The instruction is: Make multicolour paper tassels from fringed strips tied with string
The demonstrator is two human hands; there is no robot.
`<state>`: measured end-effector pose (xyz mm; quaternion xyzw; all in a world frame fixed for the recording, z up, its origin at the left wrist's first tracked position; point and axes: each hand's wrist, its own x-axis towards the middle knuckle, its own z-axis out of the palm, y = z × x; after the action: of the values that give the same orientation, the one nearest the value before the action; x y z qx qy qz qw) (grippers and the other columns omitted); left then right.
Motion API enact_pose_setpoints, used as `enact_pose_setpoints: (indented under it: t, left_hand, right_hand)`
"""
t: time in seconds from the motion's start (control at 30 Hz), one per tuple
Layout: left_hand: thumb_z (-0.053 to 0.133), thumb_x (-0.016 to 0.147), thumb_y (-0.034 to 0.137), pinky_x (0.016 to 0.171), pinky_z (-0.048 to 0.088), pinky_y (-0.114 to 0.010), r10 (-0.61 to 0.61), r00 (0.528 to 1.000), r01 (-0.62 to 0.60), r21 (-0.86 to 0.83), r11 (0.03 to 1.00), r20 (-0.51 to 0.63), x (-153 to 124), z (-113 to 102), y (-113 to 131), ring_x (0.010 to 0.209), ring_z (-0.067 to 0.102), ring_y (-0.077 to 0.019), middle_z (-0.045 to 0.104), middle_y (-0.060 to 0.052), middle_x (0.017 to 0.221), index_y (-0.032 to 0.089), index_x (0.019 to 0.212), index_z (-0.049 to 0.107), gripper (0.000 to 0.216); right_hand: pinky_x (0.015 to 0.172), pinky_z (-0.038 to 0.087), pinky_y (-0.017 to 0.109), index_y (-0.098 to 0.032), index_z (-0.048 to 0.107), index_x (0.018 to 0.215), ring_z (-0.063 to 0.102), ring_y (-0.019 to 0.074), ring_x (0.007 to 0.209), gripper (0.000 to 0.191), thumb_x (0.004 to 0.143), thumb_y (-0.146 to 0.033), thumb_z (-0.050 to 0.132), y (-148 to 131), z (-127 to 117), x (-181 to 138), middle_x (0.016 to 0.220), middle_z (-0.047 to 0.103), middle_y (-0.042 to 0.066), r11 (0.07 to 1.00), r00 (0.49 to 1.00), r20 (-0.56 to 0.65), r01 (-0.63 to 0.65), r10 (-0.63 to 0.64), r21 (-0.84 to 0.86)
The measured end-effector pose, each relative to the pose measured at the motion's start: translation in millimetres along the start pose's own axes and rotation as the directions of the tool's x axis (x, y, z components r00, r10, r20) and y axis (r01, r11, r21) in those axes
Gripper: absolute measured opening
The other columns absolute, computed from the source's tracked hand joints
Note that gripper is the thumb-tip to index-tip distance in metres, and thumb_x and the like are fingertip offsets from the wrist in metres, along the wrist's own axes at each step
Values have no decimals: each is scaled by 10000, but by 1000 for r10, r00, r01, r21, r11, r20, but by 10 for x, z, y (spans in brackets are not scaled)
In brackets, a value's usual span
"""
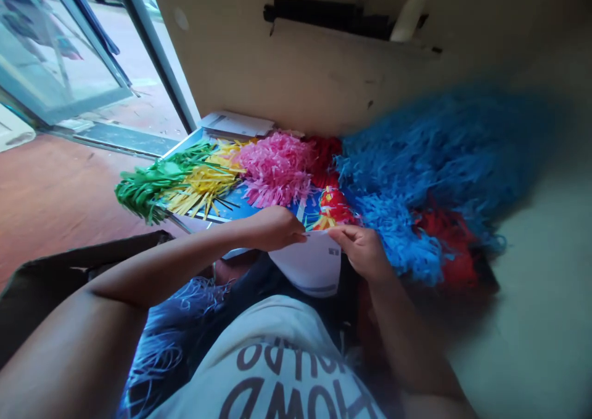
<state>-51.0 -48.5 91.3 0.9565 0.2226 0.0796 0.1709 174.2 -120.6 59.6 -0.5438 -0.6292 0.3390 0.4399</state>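
Observation:
A sheet of white paper [308,263] hangs over my lap, held along its far edge. My left hand [277,228] is closed on that edge at its left part. At the right corner, my right hand [363,246] pinches the paper between thumb and fingers. Small dark print shows near the sheet's upper right. Just beyond my hands stands a red and yellow tasselled piece [333,206], partly hidden behind the paper and fingers.
Shredded strips lie on the blue table [245,206]: green [157,182], yellow [206,182], pink [280,163] and a large blue heap [435,154]. Red strips [448,246] lie at right. Stacked papers [238,124] sit by the wall. A glass door [60,49] stands at left.

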Motion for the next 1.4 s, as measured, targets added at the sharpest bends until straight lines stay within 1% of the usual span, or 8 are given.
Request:
enact_pose_setpoints:
  t: [0.3, 0.4, 0.5, 0.7, 0.87, 1.0, 1.23, 1.4]
  left_hand:
    - [567, 904, 312, 528, 240, -260, 58, 986, -39, -121, 992, 158, 379, 212, -296, 502, 480, -117, 669, -20, 615, 206, 734, 734, 261]
    - [622, 857, 314, 537, 236, -264, 2, 990, 18, -143, 990, 139, 529, 240, -289, 490, 463, -117, 635, -8, 571, 205, 700, 726, 218]
    - [699, 803, 358, 550, 261, -244, -136, 991, 133, -252, 959, 8, 604, 341, -308, 514, 474, -104, 630, 10, 582, 204, 734, 745, 175]
    - [761, 743, 533, 507, 327, -221, -513, 849, 186, -839, 511, -124, 510, 893, -324, 546, 504, -107, 612, -9, 591, 138, 710, 739, 398]
    - [847, 638, 503, 506, 365, -216, -564, 825, 139, -952, 272, -41, 497, 1068, -223, 554, 517, -100, 616, -14, 598, 128, 656, 744, 389]
    - [876, 602, 483, 485, 390, -219, -498, 866, 162, -971, 174, 56, 497, 971, -140, 537, 541, -110, 648, -23, 602, 132, 680, 766, 376]
    - [813, 710, 489, 562, 464, -241, -522, 853, 70, -987, 145, -16, 390, 992, 4, 601, 595, -131, 688, -36, 674, 123, 796, 787, 377]
    - [798, 710, 525, 593, 479, -242, -529, 849, 84, -987, 135, 0, 360, 1036, -2, 655, 627, -148, 709, -52, 740, 108, 866, 778, 446]
  right_hand:
    - [617, 518, 265, -209, 812, 861, 684, 188, 680, 329, 824, -512, 690, 445, -5, 6, 765, 760, 15, 999, 995, -86, -42, 42, 3]
    - [547, 490, 241, -180, 805, 873, 651, 167, 616, 365, 742, -518, 763, 576, -59, 33, 721, 740, 21, 989, 989, -23, -142, 143, 49]
    - [479, 435, 213, -149, 782, 788, 584, 131, 540, 394, 706, -534, 788, 749, -138, 1, 626, 676, 9, 972, 965, -134, -213, 225, 96]
    - [487, 456, 239, -153, 728, 699, 528, 115, 510, 421, 625, -549, 852, 1052, -228, -159, 587, 606, -15, 912, 865, -339, -268, 370, 312]
    - [480, 472, 254, -160, 719, 691, 549, 125, 501, 425, 546, -513, 906, 1037, -302, -313, 588, 621, -15, 854, 846, -282, -319, 452, 411]
    - [482, 481, 277, -164, 720, 691, 565, 143, 486, 419, 532, -500, 913, 1013, -355, -420, 578, 644, -7, 849, 829, -305, -328, 469, 414]
    - [569, 540, 322, -171, 766, 810, 651, 181, 569, 421, 558, -477, 906, 857, -268, -452, 702, 735, 41, 812, 830, -256, -338, 496, 476]
    - [535, 520, 289, -169, 787, 817, 653, 183, 579, 386, 621, -490, 876, 792, -221, -439, 716, 743, 47, 874, 846, -279, -362, 455, 325]
